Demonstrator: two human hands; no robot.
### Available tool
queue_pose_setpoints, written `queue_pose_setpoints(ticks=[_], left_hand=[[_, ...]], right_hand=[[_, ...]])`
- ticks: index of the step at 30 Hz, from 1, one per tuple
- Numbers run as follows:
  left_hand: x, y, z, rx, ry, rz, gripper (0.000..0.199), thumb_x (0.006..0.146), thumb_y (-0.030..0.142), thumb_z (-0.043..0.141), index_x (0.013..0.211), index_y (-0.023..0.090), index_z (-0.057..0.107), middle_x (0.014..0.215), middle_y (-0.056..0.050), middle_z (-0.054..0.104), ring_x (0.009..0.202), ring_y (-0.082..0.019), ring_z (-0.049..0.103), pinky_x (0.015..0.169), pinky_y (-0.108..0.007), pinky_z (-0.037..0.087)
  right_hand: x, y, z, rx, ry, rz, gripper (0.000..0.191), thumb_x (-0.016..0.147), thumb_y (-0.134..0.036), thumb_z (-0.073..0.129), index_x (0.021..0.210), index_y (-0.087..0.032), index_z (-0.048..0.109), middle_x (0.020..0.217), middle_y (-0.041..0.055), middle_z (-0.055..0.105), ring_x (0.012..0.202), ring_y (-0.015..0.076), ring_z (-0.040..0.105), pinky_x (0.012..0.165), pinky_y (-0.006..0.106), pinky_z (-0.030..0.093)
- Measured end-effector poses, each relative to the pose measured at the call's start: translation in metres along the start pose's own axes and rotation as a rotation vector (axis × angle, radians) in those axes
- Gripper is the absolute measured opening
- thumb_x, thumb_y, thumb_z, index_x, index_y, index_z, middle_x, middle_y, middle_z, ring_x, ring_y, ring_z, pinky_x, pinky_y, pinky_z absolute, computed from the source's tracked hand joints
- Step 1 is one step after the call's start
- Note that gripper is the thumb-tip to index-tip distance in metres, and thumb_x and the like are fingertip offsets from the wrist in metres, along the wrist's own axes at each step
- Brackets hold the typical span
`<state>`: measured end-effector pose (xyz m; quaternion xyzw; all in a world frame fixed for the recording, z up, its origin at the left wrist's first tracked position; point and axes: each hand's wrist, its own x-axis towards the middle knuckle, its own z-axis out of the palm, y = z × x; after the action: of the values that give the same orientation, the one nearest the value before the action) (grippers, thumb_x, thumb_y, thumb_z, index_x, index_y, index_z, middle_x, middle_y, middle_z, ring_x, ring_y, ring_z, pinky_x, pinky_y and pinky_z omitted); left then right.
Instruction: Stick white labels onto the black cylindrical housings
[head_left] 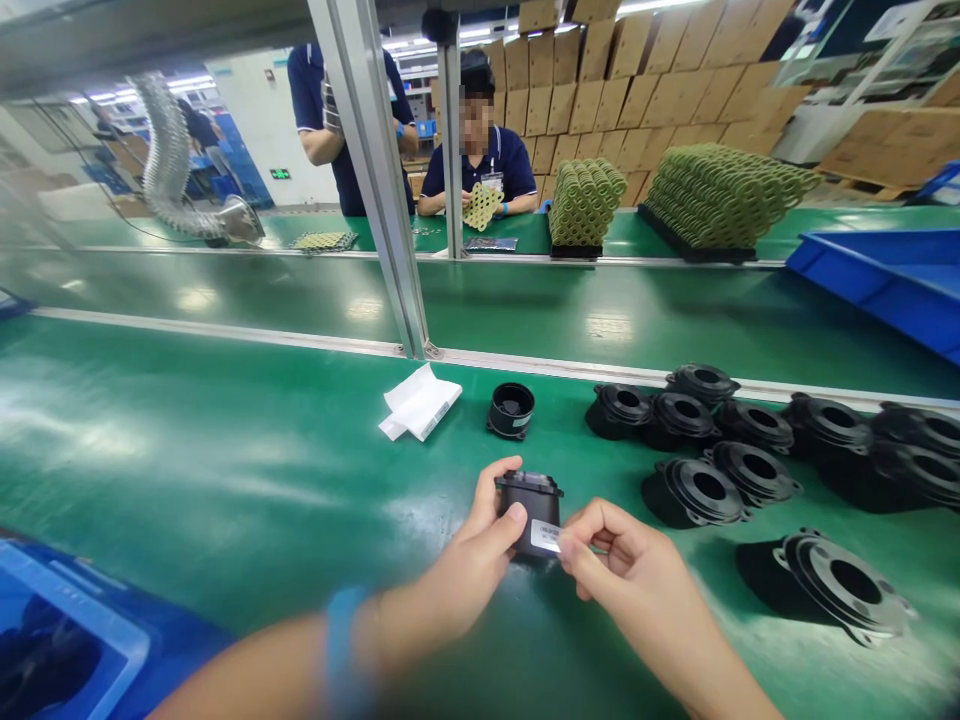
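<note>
A black round plastic housing (531, 494) with a flanged top is gripped in my left hand (480, 545), thumb on its near side and fingers behind. On the side of the housing lies a small white printed label (545, 535). My right hand (619, 560) pinches that label's right end between thumb and forefinger, close to the housing wall. Beyond them a similar black housing (511, 410) stands open side up on the green bench, with a label on its side. White label sheets (421, 402) lie to its left.
Several black housings (690, 490) stand at the right. A blue bin (75, 630) is at the lower left, a blue tray (892, 275) at the far right. A metal post (379, 190) rises from the bench. Across it, a person (487, 160) holds a yellow-green lattice piece; another person (352, 130) stands nearby.
</note>
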<state>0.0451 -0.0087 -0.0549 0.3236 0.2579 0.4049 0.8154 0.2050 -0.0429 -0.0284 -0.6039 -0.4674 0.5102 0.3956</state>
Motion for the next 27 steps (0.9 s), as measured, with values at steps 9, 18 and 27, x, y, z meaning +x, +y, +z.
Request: queue_pose_setpoints(ticks=[9, 18, 27], left_hand=[[-0.0003, -0.0004, 0.0011, 0.009, 0.002, 0.0, 0.047, 0.096, 0.031, 0.051, 0.138, 0.027, 0.029, 0.127, -0.008, 0.051, 0.116, -0.021, 0.052, 0.102, -0.036, 0.036], [-0.0015, 0.0004, 0.0007, 0.016, -0.017, 0.003, 0.046, 0.098, 0.029, 0.049, 0.139, 0.027, 0.028, 0.129, -0.009, 0.054, 0.121, -0.022, 0.051, 0.105, -0.038, 0.032], [-0.0014, -0.0003, -0.001, 0.032, -0.019, 0.005, 0.046, 0.098, 0.03, 0.049, 0.139, 0.027, 0.028, 0.129, -0.008, 0.054, 0.12, -0.022, 0.051, 0.105, -0.038, 0.032]], right_hand=[[-0.0005, 0.0007, 0.001, 0.005, -0.002, -0.013, 0.024, 0.081, -0.038, 0.063, 0.068, -0.02, 0.053, 0.065, -0.0035, 0.052, 0.054, 0.0111, 0.044, 0.05, 0.023, 0.029], [-0.0011, -0.0021, 0.0022, -0.009, 0.01, -0.019, 0.024, 0.081, -0.039, 0.062, 0.069, -0.02, 0.053, 0.065, -0.004, 0.051, 0.053, 0.0107, 0.045, 0.05, 0.023, 0.03], [-0.0017, -0.0034, 0.0026, -0.019, 0.01, -0.012, 0.024, 0.081, -0.039, 0.062, 0.068, -0.02, 0.052, 0.063, -0.0041, 0.051, 0.051, 0.0107, 0.044, 0.049, 0.022, 0.032]])
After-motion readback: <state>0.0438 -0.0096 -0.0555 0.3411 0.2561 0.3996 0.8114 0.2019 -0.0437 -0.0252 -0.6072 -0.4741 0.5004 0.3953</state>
